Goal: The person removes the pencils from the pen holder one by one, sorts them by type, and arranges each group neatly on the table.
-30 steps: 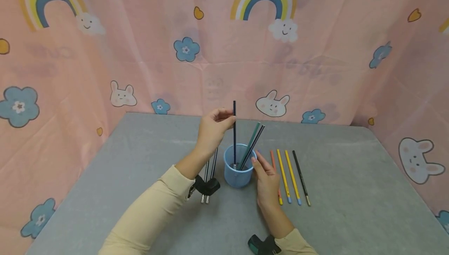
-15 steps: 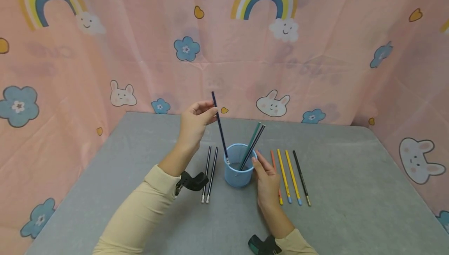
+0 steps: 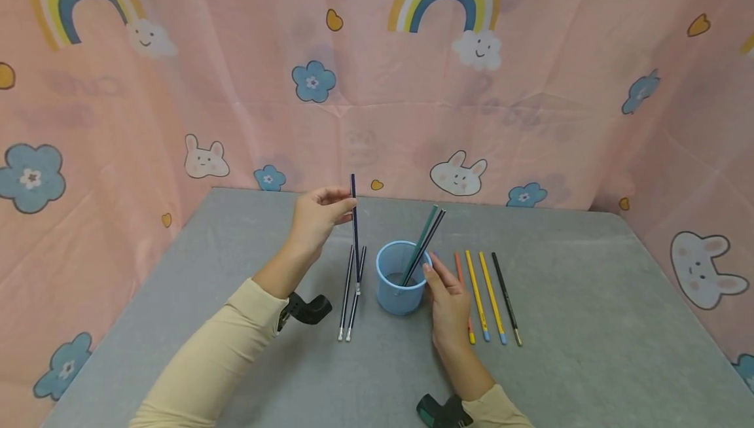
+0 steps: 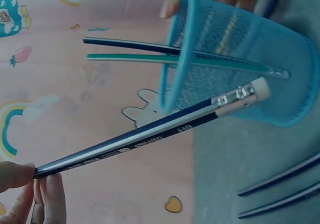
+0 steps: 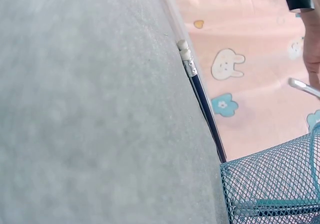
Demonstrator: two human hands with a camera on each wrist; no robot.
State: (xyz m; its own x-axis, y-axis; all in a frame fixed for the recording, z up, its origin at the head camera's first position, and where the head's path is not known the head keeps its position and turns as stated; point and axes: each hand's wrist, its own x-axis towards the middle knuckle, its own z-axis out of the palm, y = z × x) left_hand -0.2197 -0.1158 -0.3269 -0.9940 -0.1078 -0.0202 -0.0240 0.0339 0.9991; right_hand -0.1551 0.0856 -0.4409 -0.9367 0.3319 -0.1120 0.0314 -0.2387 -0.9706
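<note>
Thumb and fingertips of my left hand (image 3: 321,218) pinch a dark blue striped pencil (image 4: 150,134) near its tip. Its white eraser end points down, clear of the cup. In the head view this pencil overlaps two similar pencils (image 3: 343,303) lying on the table left of the cup. My right hand (image 3: 452,310) grips the light blue mesh pencil cup (image 3: 397,300) at its right side, thumb at the rim and fingers behind. Inside the upright cup lean a teal pencil (image 3: 427,226) and dark striped pencils (image 3: 434,228), eraser ends down.
Right of my right hand, an orange pencil (image 3: 457,263), two yellow pencils (image 3: 490,294) and a black pencil (image 3: 505,297) lie side by side on the grey table (image 3: 589,323). A pink printed curtain (image 3: 365,120) hangs behind the table and along its sides.
My left hand has moved left and then lower, bringing the pencil out of the cup and over the two pencils at the left. My right hand and the cup have stayed in place.
</note>
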